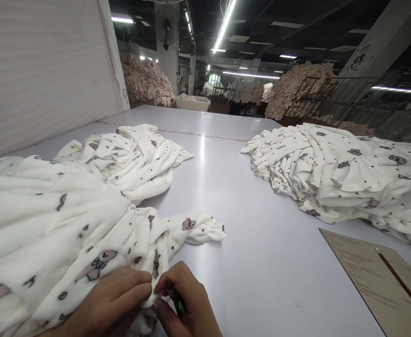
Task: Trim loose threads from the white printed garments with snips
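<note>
I'm sitting at a big glossy white table [226, 196], fluorescent tubes [224, 21] are glaring off the dark ceiling, pinkish fabric heaps [145, 79] are piling up by metal racks [335, 100] behind.

Head camera, close above table [247, 224], facing forward-down across it (single view only).

Only my two hands show at the bottom of the view, my left hand [112, 299] and my right hand [187, 304]. Both are bare: no gloves, no rings, no watch or band. My nails are short and unpainted. No sleeve reaches either wrist.
</note>
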A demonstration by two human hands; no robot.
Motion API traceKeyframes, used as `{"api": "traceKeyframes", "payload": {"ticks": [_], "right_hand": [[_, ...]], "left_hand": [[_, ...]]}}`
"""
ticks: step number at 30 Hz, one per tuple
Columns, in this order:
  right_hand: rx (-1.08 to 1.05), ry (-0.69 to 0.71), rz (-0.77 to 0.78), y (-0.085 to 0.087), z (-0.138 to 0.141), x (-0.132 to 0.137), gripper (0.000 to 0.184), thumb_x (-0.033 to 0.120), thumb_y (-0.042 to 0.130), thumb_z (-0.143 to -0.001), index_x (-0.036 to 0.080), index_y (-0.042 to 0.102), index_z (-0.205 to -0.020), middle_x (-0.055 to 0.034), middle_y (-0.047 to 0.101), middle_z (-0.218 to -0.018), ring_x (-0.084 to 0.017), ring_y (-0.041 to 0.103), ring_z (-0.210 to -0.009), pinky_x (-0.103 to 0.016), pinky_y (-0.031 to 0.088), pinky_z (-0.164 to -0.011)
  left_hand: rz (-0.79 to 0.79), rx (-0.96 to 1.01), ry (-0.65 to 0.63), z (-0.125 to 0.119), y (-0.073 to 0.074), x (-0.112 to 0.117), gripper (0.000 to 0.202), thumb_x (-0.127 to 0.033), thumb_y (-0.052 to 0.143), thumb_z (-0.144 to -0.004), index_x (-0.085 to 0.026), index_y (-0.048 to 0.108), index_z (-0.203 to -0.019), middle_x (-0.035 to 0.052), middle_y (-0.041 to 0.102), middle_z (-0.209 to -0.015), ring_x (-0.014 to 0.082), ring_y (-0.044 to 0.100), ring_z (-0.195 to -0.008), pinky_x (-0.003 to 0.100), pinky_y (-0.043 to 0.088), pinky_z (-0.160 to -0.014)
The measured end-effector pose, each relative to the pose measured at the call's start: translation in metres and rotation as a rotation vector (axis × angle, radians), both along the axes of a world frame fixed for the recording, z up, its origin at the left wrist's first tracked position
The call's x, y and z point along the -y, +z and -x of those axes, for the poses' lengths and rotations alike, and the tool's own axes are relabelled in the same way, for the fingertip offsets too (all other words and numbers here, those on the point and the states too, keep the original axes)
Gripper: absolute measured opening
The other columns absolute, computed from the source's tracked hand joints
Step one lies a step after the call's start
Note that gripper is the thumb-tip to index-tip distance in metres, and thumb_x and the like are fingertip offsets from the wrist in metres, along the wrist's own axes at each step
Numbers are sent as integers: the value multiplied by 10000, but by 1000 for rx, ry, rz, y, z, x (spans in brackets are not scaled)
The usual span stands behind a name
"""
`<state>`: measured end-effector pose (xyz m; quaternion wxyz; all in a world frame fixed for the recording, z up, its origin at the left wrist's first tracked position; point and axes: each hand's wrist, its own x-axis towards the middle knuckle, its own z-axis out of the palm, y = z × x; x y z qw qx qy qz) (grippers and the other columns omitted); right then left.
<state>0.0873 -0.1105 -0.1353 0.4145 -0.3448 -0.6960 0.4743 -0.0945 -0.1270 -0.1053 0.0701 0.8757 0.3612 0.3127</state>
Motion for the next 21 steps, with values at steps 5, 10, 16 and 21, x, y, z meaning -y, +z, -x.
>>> {"api": "traceKeyframes", "payload": {"ticks": [5,10,16,21], "right_hand": [[-18,40,43,6,-1,3,104,161,619,-710,219,538,-680,36,493,-731,-111,487,-630,-216,351,-573],[185,-224,57,-10,-28,-38,54,276,547,-808,236,559,-843,3,602,-868,-161,578,-816,-231,442,-692],[436,-565,123,-63,-80,-116,404,300,566,-755,147,547,-1129,-143,618,-1070,-300,593,-951,-377,448,-750],[529,-595,-6,-45,-129,-105,155,206,466,-783,197,585,-881,-22,630,-715,-199,567,-603,-287,413,-575]], "left_hand": [[-28,-24,36,-4,8,-3,184,-83,388,-859,-228,498,-833,-9,620,-698,116,603,-590,175,472,-557],[-92,-62,82,-9,15,-5,191,-80,366,-813,-236,438,-731,-17,604,-721,103,613,-639,153,455,-597],[209,-15,5,-4,-5,-9,205,-94,410,-752,-231,511,-865,7,652,-956,131,624,-837,162,478,-733],[447,-19,288,29,-9,-65,149,-271,389,-815,-209,487,-721,-30,562,-655,159,560,-624,222,442,-563]]}}
